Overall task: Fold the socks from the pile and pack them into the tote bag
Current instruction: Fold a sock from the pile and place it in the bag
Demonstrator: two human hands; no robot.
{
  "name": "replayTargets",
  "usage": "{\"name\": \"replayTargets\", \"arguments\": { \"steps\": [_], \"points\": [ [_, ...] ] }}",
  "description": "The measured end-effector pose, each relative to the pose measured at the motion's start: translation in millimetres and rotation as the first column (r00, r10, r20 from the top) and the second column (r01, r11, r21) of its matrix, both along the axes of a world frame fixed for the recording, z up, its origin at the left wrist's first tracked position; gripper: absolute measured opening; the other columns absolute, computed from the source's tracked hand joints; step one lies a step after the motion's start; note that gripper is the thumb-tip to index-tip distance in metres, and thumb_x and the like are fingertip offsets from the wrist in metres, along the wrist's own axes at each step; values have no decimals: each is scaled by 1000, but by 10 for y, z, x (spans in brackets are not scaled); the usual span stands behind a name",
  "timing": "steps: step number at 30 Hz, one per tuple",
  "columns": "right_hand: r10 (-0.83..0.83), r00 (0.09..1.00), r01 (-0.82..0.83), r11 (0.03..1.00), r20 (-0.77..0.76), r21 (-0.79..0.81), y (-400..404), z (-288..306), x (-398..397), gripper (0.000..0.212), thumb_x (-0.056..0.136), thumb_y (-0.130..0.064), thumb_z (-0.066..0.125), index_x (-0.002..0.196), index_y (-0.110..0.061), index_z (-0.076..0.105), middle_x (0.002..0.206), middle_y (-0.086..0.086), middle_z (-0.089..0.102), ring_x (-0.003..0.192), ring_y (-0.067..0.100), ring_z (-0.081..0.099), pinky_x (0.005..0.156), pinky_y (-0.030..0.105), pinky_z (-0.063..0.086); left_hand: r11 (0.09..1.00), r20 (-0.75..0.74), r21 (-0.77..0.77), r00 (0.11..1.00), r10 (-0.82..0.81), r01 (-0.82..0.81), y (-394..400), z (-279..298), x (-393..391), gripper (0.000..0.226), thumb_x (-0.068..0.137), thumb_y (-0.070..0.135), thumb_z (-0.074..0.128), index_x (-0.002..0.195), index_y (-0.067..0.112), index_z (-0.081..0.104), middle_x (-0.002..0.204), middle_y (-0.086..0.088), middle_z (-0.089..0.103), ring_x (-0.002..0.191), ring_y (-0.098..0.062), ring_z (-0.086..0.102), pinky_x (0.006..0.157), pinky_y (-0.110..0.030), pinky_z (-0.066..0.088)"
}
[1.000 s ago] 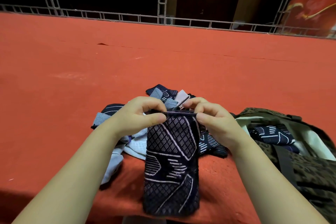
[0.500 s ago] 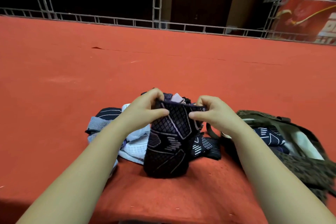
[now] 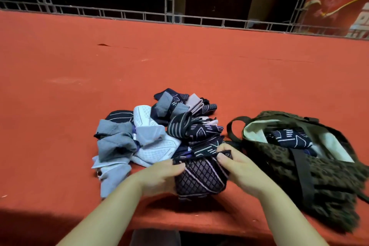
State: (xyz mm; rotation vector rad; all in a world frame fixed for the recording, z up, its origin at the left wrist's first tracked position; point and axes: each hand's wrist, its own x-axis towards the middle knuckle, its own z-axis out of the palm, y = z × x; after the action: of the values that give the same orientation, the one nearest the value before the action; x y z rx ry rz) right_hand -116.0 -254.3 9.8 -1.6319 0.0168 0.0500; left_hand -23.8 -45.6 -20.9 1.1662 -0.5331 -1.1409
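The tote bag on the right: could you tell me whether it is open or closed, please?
Open. The tote bag lies with its mouth gaping, the pale lining showing, and a folded dark patterned sock visible inside.

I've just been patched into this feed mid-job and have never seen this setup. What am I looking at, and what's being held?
No machine here: a person's bare hands, filmed by a camera worn on their head, looking forward and down. On the red table lies a sock pile. To its right lies an open tote bag with a folded sock inside. The left hand and right hand both grip a dark patterned sock, folded over near the table's front edge.
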Motion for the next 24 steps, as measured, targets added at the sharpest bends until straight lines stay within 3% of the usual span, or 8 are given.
{"name": "replayTargets", "arguments": {
  "steps": [3,7,10,12,14,17,21,24],
  "points": [
    [-100,993,86,979,-65,-186,81,-330,-188,21,87,-42,56,77,-26,49,68,-7,42,66,9,38,59,27,32,989,-83,70,989,-125,131,85,-270,-130,60,64,52,80,111,18,64,102,-5,70,88,-21,67,74,-36,55],
    [-115,989,58,881,-95,-469,90,-517,-323,21,98,-31,46,83,-18,51,66,-9,52,60,3,46,62,30,39,973,-99,131,979,-177,189,142,-373,-186,60,78,55,65,123,16,51,106,-6,68,88,-22,65,76,-35,56],
    [-69,994,39,948,-87,-316,89,-431,-386,26,96,-17,50,72,-23,57,60,1,53,55,13,47,54,27,38,967,-50,234,994,-92,102,101,-356,-238,47,89,49,47,123,17,51,105,-8,68,83,-24,67,71,-37,56],
    [-117,990,102,979,-79,-177,92,-400,-426,28,96,-8,50,72,-20,57,61,-10,56,57,7,48,54,19,38,957,11,291,1000,-18,14,60,-347,-282,40,97,46,37,121,18,53,102,-7,71,79,-24,68,68,-37,57],
    [-212,971,186,961,-112,-203,120,-466,-428,21,98,-15,47,80,-20,57,68,-12,60,64,4,52,61,20,42,942,48,330,998,50,-63,19,-345,-320,39,100,44,31,119,18,54,97,-6,73,75,-24,69,63,-36,58],
    [-358,918,248,854,-172,-458,161,-651,-326,19,100,-32,42,94,-17,53,87,0,65,83,16,60,77,36,45,919,100,373,991,93,-124,-21,-338,-345,35,100,42,34,119,18,51,96,-9,73,69,-24,69,56,-31,57],
    [-412,908,221,627,-77,-747,201,-695,-138,29,101,-38,35,93,-11,40,83,10,61,81,32,57,68,39,39,897,159,402,978,132,-186,-30,-365,-372,28,96,27,50,122,23,43,103,-9,72,72,-22,69,57,-31,57],
    [-426,902,152,449,-62,-880,237,-734,-17,31,100,-45,29,93,-15,36,91,11,64,86,33,60,65,38,40,873,325,391,931,167,-293,-27,-428,-388,54,89,26,61,132,36,31,105,-4,68,76,-17,69,57,-29,54]
  ]
}}
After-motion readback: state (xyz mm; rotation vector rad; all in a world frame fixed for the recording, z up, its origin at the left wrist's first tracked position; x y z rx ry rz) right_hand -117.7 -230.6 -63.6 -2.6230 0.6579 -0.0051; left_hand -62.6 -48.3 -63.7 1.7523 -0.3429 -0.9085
